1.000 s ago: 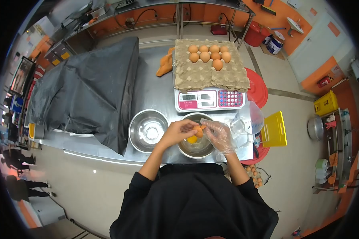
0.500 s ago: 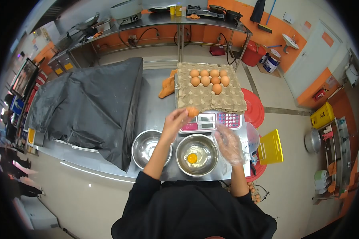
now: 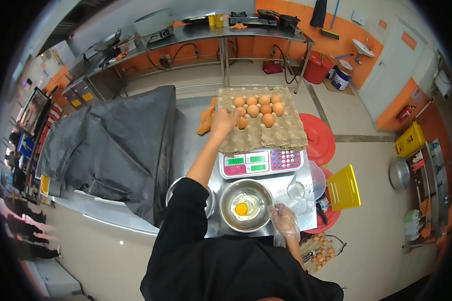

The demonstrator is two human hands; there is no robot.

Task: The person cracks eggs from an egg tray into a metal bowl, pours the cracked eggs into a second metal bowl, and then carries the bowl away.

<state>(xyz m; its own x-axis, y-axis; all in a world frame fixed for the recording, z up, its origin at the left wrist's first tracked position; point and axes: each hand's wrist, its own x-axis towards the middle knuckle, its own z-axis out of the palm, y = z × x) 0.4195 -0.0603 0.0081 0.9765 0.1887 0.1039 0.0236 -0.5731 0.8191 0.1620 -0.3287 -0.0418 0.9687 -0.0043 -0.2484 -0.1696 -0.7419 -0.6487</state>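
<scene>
Steel table (image 3: 187,131), white scale (image 3: 262,163), two steel bowls (image 3: 228,210), orange cloth (image 3: 205,123)

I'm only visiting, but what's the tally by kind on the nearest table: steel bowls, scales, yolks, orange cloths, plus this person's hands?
Bowls: 2
Scale: 1
Yolk: 1
Cloth: 1
Hands, left and right: 2
Total: 7

We see orange-brown eggs (image 3: 265,109) and a grey-brown tray (image 3: 281,139). The yolk (image 3: 241,209) is yellow, and we find its bowl (image 3: 262,218) silver.
</scene>
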